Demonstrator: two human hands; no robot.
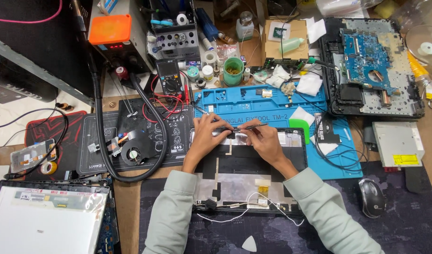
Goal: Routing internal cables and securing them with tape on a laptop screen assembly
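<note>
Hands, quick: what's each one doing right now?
Left hand: fingers pressed on the top edge of the black laptop lid; grip cannot be told.
Right hand: closed on thin tweezers at that edge.

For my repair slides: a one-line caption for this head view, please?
Both hands, left hand and right hand, work at the black laptop lid's top edge.

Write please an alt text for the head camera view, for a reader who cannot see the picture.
A person's left hand and right hand work with a thin tool on the top edge of an opened black laptop lid, which lies on a blue repair mat. Around it are a multimeter, a laptop motherboard, a mouse and a cooling fan.
</note>
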